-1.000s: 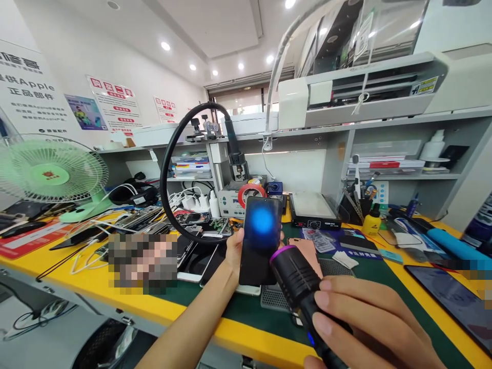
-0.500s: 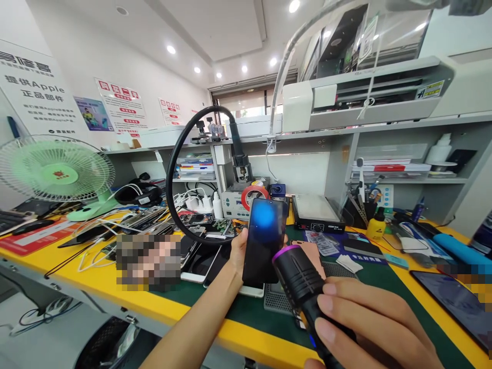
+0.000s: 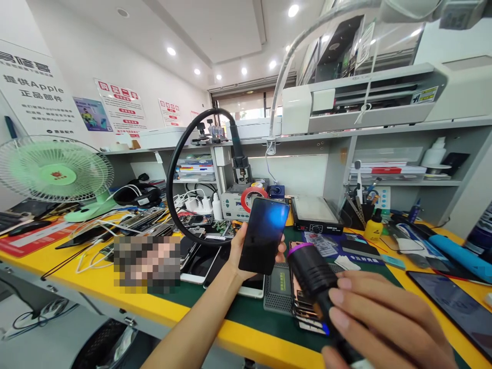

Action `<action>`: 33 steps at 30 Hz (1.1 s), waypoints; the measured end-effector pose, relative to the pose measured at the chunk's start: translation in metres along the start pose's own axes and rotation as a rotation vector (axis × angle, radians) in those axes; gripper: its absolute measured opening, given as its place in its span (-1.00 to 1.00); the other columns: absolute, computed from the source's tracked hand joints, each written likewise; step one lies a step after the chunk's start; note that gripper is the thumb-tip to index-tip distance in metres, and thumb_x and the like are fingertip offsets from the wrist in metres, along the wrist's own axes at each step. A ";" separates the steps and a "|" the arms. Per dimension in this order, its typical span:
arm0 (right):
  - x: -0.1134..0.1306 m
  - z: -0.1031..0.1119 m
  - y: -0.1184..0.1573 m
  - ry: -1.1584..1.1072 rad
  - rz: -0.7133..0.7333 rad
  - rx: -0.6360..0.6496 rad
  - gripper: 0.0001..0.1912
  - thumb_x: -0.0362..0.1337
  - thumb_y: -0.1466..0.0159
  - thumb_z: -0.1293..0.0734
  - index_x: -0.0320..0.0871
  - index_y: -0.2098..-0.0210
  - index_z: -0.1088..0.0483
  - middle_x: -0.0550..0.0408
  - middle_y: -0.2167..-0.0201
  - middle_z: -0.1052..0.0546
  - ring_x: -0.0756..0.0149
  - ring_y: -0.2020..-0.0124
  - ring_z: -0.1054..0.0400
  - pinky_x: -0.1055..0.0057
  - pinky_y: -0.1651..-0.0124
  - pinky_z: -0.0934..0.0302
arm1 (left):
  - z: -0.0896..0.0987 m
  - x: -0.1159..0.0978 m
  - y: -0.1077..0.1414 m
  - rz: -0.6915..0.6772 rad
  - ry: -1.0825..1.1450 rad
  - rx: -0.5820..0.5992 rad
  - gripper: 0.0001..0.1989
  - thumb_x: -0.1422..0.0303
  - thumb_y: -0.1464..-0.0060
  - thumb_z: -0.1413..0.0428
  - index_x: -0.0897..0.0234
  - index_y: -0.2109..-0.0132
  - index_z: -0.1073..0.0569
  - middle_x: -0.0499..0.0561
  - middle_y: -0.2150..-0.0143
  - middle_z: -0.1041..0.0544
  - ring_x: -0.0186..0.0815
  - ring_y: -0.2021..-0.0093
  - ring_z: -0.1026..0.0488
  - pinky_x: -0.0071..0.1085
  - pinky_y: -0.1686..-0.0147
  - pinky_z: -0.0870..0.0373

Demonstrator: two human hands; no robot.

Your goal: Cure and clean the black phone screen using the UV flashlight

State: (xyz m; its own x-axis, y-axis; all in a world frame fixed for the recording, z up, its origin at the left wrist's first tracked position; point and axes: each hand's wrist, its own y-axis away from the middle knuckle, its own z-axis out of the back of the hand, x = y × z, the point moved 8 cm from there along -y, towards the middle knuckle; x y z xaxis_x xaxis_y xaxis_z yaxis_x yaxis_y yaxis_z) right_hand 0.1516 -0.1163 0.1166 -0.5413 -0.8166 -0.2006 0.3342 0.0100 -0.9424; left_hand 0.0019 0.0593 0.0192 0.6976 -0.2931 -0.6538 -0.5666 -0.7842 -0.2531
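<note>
A black smartphone [image 3: 261, 243] is held up over the bench in my left hand [image 3: 237, 246], fingers wrapped round its edges. Its dark screen faces me, with a blue glow near the top right corner. My right hand [image 3: 388, 312] grips a black flashlight [image 3: 313, 271] with a purple ring at its head, which points toward the phone without touching it. Beneath the flashlight lies an opened phone [image 3: 307, 324], partly hidden, on a grey perforated mat [image 3: 271, 302]. White-edged phones [image 3: 251, 291] rest on the green mat below my left wrist.
A black hose [image 3: 171, 169] loops up from a grey soldering station [image 3: 230, 202] behind the phone. Nearby stand a heating plate [image 3: 317, 215] and a yellow bottle [image 3: 373, 225]. A tablet [image 3: 453, 302] lies at the right, a green fan [image 3: 57, 174] at the left.
The phone has tilted clockwise, and its blue glow has shifted right and grown fainter. My right hand and the flashlight have moved slightly right, uncovering more of the opened phone and mat.
</note>
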 end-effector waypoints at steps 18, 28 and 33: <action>-0.082 -0.059 -0.004 -0.364 -0.542 0.145 -0.89 -0.24 -0.29 -0.37 -0.04 0.21 -0.54 0.07 0.22 -0.56 0.22 0.15 -0.50 0.39 0.19 -0.44 | -0.007 0.006 0.001 0.053 -0.111 0.043 -0.40 0.02 -0.02 -0.24 0.38 -0.07 -0.54 0.25 0.03 -0.61 0.04 0.03 -0.54 -0.21 0.12 -0.42; -0.135 -0.071 0.034 -0.520 -0.922 0.149 -0.68 -0.07 -0.26 -0.42 -0.14 0.11 -0.52 0.09 0.44 -0.49 0.27 0.41 -0.41 0.29 0.29 -0.34 | 0.003 -0.004 -0.001 -0.105 -0.463 -0.251 -0.37 0.31 -0.07 -0.30 0.26 -0.28 -0.38 0.05 0.20 -0.62 -0.29 0.26 -0.55 -0.44 0.20 -0.43; -0.141 -0.070 0.026 -0.528 -0.974 0.171 -0.68 -0.07 -0.25 -0.43 -0.13 0.11 -0.52 0.10 0.44 -0.50 0.30 0.45 -0.40 0.32 0.33 -0.31 | -0.001 -0.009 0.002 -0.114 -0.556 -0.215 -0.16 0.32 -0.09 -0.27 0.03 -0.43 -0.09 -0.06 0.32 -0.56 -0.36 0.39 -0.51 -0.51 0.37 -0.42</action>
State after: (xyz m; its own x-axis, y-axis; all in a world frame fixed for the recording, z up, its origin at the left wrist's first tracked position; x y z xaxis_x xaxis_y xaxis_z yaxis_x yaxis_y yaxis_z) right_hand 0.1827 0.0396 0.1015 -0.2485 -0.5756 0.7790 0.0702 -0.8129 -0.5782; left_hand -0.0052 0.0596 0.0254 0.3825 0.0837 -0.9202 -0.3602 -0.9036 -0.2319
